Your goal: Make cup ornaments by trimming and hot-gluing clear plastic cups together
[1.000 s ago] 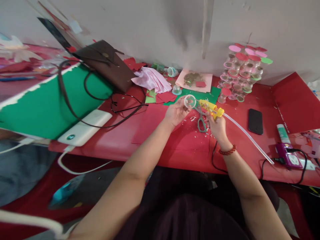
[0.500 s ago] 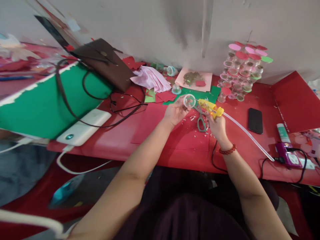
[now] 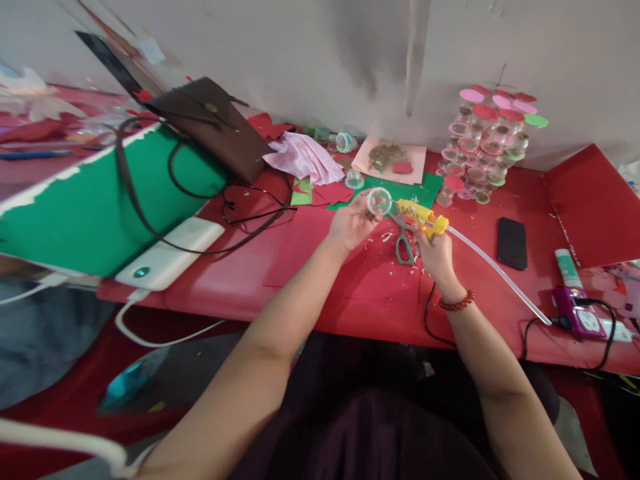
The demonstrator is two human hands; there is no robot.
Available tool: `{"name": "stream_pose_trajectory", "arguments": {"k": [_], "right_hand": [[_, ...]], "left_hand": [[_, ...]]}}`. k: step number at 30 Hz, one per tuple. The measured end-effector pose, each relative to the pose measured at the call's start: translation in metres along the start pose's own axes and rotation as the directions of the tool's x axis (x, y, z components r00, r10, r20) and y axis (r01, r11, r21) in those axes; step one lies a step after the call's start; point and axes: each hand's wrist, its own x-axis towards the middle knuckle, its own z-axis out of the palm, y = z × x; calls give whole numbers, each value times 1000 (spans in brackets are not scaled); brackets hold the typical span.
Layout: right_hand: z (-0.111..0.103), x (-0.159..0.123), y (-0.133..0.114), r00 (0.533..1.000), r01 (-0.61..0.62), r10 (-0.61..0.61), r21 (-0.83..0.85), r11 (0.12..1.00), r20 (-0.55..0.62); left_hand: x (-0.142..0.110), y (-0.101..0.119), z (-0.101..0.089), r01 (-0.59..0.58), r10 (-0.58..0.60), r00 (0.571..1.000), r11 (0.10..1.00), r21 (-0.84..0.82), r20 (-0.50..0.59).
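My left hand [image 3: 353, 225] is closed round a small clear plastic cup [image 3: 379, 201], held up with its mouth toward me. My right hand [image 3: 436, 253] grips a yellow glue gun [image 3: 423, 218] whose nozzle points left at the cup's rim. A long clear glue stick [image 3: 500, 275] sticks out of the gun's back toward the right. Grey-handled scissors [image 3: 403, 245] lie on the red table [image 3: 320, 280] just under both hands, among white scraps.
A stack of clear cups with pink, red and green discs [image 3: 483, 147] stands at the back right. A black phone [image 3: 512, 243], glue tube [image 3: 567, 267] and purple power strip [image 3: 580, 317] lie right. A brown bag [image 3: 220, 130], green sheet [image 3: 90, 200] and white power bank [image 3: 167, 257] lie left.
Nothing has visibly changed in the hands; the view only shifts slightly.
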Motion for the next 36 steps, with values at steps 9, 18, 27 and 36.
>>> {"name": "stream_pose_trajectory", "arguments": {"k": [9,18,27,36], "right_hand": [[0,-3,-6,999,-36,36,7,999,12],[0,-1,-2,1000,-12,11,-67,998,-8],[0,1,6,997,73,-73,-41,997,-15],[0,3,12,984,174,-177,-62,983,-34]], "left_hand": [[0,2,-2,-1,1,1000,1000,15,23],[5,-1,-7,-43,43,998,999,-3,44],[2,1,-9,-25,19,995,998,61,97],[0,1,-7,6,-11,997,998,62,77]]}}
